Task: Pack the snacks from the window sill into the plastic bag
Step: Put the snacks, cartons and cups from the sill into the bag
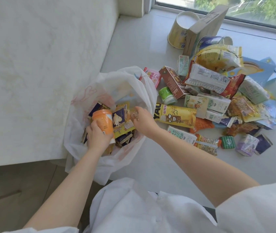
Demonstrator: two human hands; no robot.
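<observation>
Left hand [98, 135] grips an orange cup [103, 121] over the open plastic bag [144, 91] at the sill's near-left edge, right hand [142, 120] apparently dropping a small snack in; snack pile [218, 98] waits mid-sill.

Readable only in part: "YAU" in large black letters on the long yellow snack packet [176, 117] beside the plastic bag [144, 91]. Elsewhere only barcodes and fine print, too small or blurred to make out.
</observation>
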